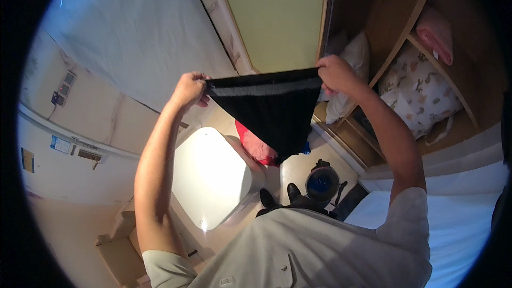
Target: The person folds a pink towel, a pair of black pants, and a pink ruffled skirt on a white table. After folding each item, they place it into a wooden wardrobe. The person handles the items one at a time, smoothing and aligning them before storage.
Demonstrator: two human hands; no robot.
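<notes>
A black cloth or garment (272, 108) is stretched by its top edge between my two hands. My left hand (191, 90) grips its left corner, and my right hand (334, 73) grips the right one. Below a lighter grey band along the top, the fabric hangs down and narrows towards the floor. Whether it is trousers or another garment I cannot tell. Behind its lower part, a red and pink bundle (256, 146) is partly hidden.
A white-topped table or stool (212, 176) stands left of my feet. A dark bucket-like bin (322, 184) is beside my right shoe. Right, an open wooden wardrobe (400, 48) holds a patterned bedding bundle (416, 92), a folded pink textile (436, 36) and white pillows (352, 60).
</notes>
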